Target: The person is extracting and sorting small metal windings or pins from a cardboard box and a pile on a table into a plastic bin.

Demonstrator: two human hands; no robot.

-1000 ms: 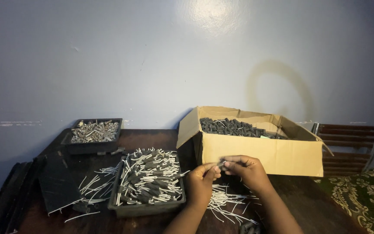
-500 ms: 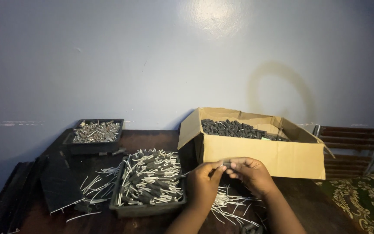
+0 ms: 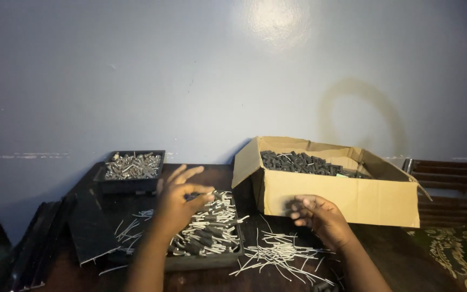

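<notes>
**Hands parted over tray and loose pins**

A dark wooden table (image 3: 406,259) is set against a pale wall. On it a cardboard box (image 3: 347,197) is seen partly filled with small black pieces, judged to be finished work. A front tray (image 3: 206,260), heaped with thin metal pins fitted with black sleeves, is judged to be far from emptied. A smaller back tray (image 3: 133,172) holds grey metal bits. A scatter of loose pins (image 3: 279,254) is left on the table by the box. The left hand (image 3: 178,203) is held spread above the front tray, nothing gripped. The right hand (image 3: 320,215) is blurred, fingers loosely splayed over the loose pins; whether anything is pinched cannot be told.
</notes>
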